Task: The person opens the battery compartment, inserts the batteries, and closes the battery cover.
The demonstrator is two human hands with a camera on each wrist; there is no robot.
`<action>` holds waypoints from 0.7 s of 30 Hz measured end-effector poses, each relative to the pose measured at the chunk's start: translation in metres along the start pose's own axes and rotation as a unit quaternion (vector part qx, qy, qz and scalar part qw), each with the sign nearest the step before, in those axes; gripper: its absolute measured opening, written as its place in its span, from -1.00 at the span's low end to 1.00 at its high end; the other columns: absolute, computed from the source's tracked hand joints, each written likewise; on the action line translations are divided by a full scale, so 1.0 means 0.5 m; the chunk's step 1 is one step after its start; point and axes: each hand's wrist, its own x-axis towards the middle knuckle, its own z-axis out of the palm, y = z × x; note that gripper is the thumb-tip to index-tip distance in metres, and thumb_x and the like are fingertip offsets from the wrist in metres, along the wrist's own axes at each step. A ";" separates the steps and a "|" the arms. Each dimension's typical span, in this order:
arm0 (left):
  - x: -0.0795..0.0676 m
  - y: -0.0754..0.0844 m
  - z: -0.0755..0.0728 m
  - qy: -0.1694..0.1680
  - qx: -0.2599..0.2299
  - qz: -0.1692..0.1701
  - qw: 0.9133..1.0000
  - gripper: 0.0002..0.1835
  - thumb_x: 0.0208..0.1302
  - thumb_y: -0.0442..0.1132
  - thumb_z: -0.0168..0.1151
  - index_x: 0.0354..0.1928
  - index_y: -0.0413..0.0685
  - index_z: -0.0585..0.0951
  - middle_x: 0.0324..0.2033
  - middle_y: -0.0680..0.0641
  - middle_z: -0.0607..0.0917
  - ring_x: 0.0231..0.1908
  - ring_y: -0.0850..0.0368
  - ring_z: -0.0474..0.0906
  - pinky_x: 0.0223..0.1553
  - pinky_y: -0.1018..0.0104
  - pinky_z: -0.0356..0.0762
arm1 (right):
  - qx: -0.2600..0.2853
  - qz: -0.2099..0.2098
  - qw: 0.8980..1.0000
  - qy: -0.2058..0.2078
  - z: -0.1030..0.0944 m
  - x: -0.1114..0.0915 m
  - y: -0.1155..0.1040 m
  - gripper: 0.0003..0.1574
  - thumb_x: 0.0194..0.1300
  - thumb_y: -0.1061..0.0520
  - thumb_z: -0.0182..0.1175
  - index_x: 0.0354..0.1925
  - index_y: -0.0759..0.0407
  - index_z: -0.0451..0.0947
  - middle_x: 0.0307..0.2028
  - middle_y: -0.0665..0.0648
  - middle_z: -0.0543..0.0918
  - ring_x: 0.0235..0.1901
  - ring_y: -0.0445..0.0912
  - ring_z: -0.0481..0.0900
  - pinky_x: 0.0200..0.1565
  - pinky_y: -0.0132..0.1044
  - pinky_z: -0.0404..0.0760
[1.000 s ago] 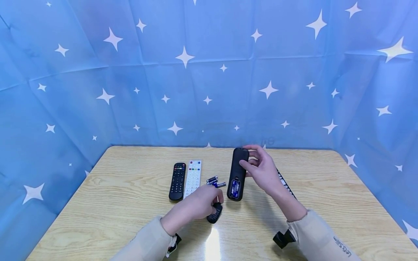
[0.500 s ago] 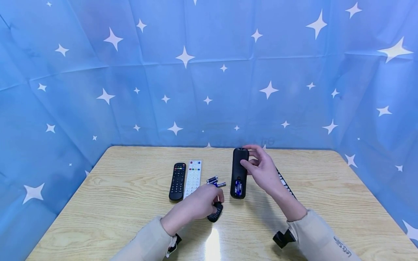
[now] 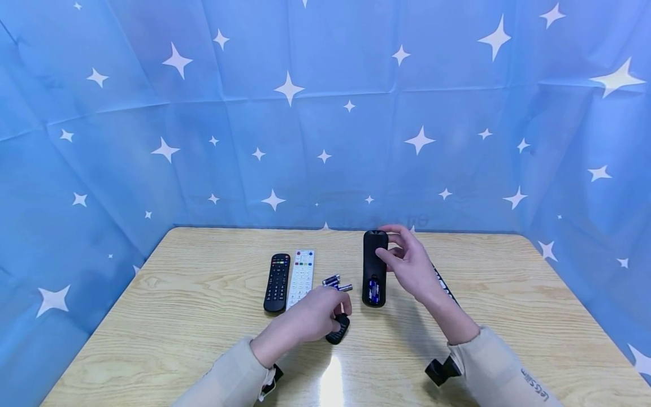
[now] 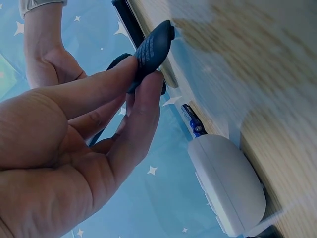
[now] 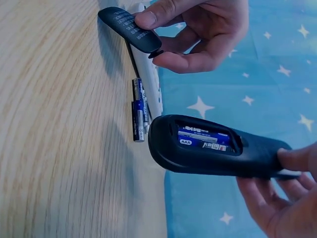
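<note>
My right hand [image 3: 413, 271] holds a black remote control [image 3: 373, 265] by its upper end, back side facing me. Its battery compartment is uncovered, and blue AAA batteries [image 5: 200, 139] lie side by side inside, as the right wrist view shows. Between thumb and fingers my left hand [image 3: 315, 314] pinches the black battery cover [image 5: 130, 30], which has pale printed text on it. The cover is apart from the remote, to its lower left in the head view. Just beyond the left hand, several loose blue and silver batteries [image 3: 331, 280] lie on the table.
On the wooden table [image 3: 203, 350], a black remote [image 3: 277, 282] and a white remote [image 3: 302, 274] lie side by side left of the batteries. Another dark remote [image 3: 445, 285] is partly hidden behind the right forearm. A blue star-patterned cloth [image 3: 325, 124] hangs behind.
The black remote in my right hand has shifted slightly right, its lower end tipping so the compartment looks foreshortened. My left hand and the battery cover have drifted slightly right.
</note>
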 end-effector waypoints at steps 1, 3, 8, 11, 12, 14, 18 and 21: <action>0.000 0.000 0.001 -0.001 -0.003 -0.001 1.000 -0.72 0.11 -0.49 0.50 -0.20 -0.03 0.68 -0.42 0.12 0.61 -0.38 0.30 0.52 -0.31 0.45 0.53 | 0.001 0.000 1.000 -0.001 0.000 0.000 0.000 -0.47 0.51 0.30 0.18 0.36 0.17 0.34 0.12 0.32 0.61 -0.06 0.14 0.69 -0.17 -0.11 0.75; 0.001 -0.001 0.001 -0.001 -0.009 -0.002 1.000 -0.72 0.12 -0.49 0.50 -0.20 -0.03 0.68 -0.43 0.12 0.61 -0.39 0.32 0.52 -0.31 0.46 0.53 | 0.003 -0.001 1.000 -0.002 0.000 -0.001 -0.001 -0.47 0.51 0.31 0.17 0.36 0.18 0.34 0.12 0.33 0.61 -0.06 0.14 0.70 -0.18 -0.06 0.75; 0.001 0.000 0.003 0.007 -0.024 0.001 1.000 -0.72 0.12 -0.49 0.51 -0.19 -0.05 0.68 -0.44 0.12 0.61 -0.40 0.32 0.51 -0.30 0.45 0.54 | 0.011 -0.001 1.000 -0.005 0.001 -0.002 -0.002 -0.49 0.50 0.33 0.16 0.34 0.18 0.36 0.11 0.36 0.61 -0.07 0.17 0.69 -0.18 0.01 0.75; 0.002 0.001 0.002 0.012 -0.034 0.006 0.999 -0.73 0.12 -0.48 0.51 -0.19 -0.06 0.67 -0.44 0.12 0.61 -0.40 0.33 0.50 -0.29 0.45 0.54 | 0.011 0.001 1.000 -0.004 0.003 -0.001 -0.001 -0.49 0.50 0.34 0.16 0.34 0.19 0.37 0.11 0.36 0.61 -0.08 0.16 0.68 -0.19 -0.03 0.75; 0.002 0.002 0.001 0.014 -0.037 0.007 0.999 -0.73 0.12 -0.48 0.51 -0.19 -0.07 0.67 -0.45 0.13 0.60 -0.40 0.33 0.50 -0.29 0.45 0.53 | 0.011 0.001 1.000 -0.002 0.003 -0.001 -0.001 -0.49 0.50 0.34 0.16 0.34 0.19 0.37 0.11 0.35 0.61 -0.08 0.15 0.68 -0.20 -0.05 0.75; 0.002 0.003 -0.001 0.017 -0.045 0.011 0.999 -0.73 0.13 -0.48 0.51 -0.19 -0.07 0.67 -0.46 0.14 0.59 -0.40 0.34 0.49 -0.29 0.45 0.53 | 0.009 0.002 1.000 0.000 0.005 0.000 0.000 -0.48 0.50 0.35 0.16 0.35 0.20 0.36 0.11 0.35 0.61 -0.10 0.14 0.68 -0.21 -0.05 0.76; 0.004 0.004 -0.002 0.027 -0.059 0.025 0.998 -0.75 0.13 -0.48 0.51 -0.19 -0.09 0.68 -0.47 0.15 0.58 -0.41 0.33 0.48 -0.30 0.46 0.51 | 0.013 0.004 1.000 0.001 0.009 0.000 0.003 -0.47 0.49 0.36 0.17 0.35 0.23 0.36 0.09 0.37 0.61 -0.13 0.13 0.68 -0.23 -0.02 0.76; 0.005 0.004 -0.004 0.036 -0.068 0.038 0.996 -0.75 0.14 -0.48 0.50 -0.19 -0.09 0.69 -0.47 0.16 0.57 -0.40 0.30 0.50 -0.30 0.46 0.50 | 0.016 0.003 1.000 -0.001 0.010 0.000 0.003 -0.47 0.48 0.36 0.17 0.35 0.24 0.35 0.08 0.39 0.60 -0.14 0.14 0.67 -0.24 -0.01 0.76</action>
